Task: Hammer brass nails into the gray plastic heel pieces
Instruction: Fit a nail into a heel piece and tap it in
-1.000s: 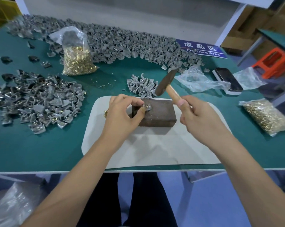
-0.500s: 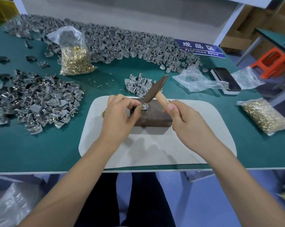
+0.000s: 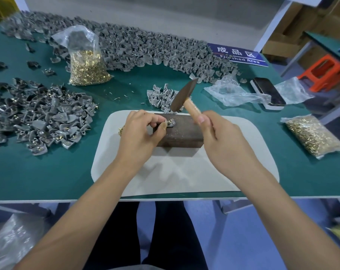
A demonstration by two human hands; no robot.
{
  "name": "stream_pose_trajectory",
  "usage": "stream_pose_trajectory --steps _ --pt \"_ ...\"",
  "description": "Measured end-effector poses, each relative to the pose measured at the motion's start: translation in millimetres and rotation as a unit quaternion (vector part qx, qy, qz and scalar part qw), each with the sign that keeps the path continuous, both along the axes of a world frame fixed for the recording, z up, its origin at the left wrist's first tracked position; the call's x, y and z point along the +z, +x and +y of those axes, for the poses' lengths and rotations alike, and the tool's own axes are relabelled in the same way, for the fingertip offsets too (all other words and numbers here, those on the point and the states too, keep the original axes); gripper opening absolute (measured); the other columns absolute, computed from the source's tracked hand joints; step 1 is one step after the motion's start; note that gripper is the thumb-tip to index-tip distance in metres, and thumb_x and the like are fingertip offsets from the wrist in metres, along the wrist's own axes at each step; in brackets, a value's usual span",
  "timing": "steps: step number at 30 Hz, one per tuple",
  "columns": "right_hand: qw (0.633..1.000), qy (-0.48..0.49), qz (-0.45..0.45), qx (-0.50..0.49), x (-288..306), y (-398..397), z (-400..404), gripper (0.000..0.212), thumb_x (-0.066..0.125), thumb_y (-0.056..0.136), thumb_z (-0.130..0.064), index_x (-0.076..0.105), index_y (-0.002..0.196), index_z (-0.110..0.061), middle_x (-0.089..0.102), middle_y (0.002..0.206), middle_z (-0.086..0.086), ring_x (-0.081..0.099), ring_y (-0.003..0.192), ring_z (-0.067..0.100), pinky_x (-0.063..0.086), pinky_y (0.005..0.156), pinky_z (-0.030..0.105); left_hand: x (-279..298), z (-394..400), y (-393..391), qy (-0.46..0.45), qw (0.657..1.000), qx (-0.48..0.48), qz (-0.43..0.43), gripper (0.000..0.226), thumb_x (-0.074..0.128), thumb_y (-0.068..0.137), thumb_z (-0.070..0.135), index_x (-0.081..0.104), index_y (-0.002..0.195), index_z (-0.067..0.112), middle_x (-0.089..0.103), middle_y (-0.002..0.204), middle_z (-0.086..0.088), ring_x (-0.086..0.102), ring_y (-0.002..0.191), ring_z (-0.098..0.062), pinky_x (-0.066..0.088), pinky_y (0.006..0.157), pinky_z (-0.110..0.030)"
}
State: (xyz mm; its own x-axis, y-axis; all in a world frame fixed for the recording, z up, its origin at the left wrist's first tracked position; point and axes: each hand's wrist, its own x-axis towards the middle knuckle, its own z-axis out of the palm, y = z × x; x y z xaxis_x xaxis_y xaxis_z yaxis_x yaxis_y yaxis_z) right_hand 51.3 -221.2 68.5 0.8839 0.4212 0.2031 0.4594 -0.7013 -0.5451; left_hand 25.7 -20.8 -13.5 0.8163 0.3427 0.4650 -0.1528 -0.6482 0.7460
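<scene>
Partly under left hand (image 3: 139,131): heel piece (image 3: 170,123).

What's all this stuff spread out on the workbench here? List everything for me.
Heel piece: one, gray, on the block, pinched by the left hand.
Block: one, dark brown, on the white mat.
Mat: one, white, near table edge.
Hammer: one, dark head, wooden handle, above the block.
Heel piece heaps: many, gray; far edge, left, small one behind the block.
Nail bags: two, brass; far left, right.
Phone: one, black, right.
Sign: one, blue, far right.
Stool: one, orange, beyond the table.
Left hand: holds the piece.
Right hand: grips the hammer.
</scene>
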Motion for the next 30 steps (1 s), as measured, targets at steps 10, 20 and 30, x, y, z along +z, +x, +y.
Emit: stream_pose_trajectory --steps 10,20,30 --pt "1.000 0.002 0.013 -0.010 1 3 5 0.033 0.033 0.109 -0.045 0.056 0.095 -0.027 0.056 0.066 -0.004 0.052 0.066 0.016 0.040 0.062 0.036 -3 1 2 -0.029 0.999 -0.008 -0.013 0.008 0.078 0.087 0.020 0.075 0.089 0.027 0.061 0.077 0.006 0.055 0.085 -0.018 0.037 0.077 -0.016" --pt "0.998 0.000 -0.001 -0.068 -11 11 1 0.027 0.036 0.110 -0.038 0.055 0.097 -0.025 0.055 0.065 -0.003 0.053 0.063 0.021 0.039 0.057 0.042 -2 0 2 -0.018 1.000 0.003 -0.010 0.008 0.079 0.086 0.020 0.075 0.087 0.026 0.060 0.076 0.007 0.054 0.086 -0.017 0.037 0.078 -0.014" --pt "0.984 -0.033 0.038 -0.170 -42 42 4 0.025 0.045 0.103 -0.006 0.056 0.081 -0.010 0.054 0.080 0.016 0.040 0.067 0.026 0.027 0.054 0.030 0 0 1 -0.019 1.000 0.007 0.014 0.014 0.076 0.088 0.029 0.071 0.089 0.042 0.058 0.080 0.014 0.051 0.092 -0.010 0.035 0.078 -0.010"
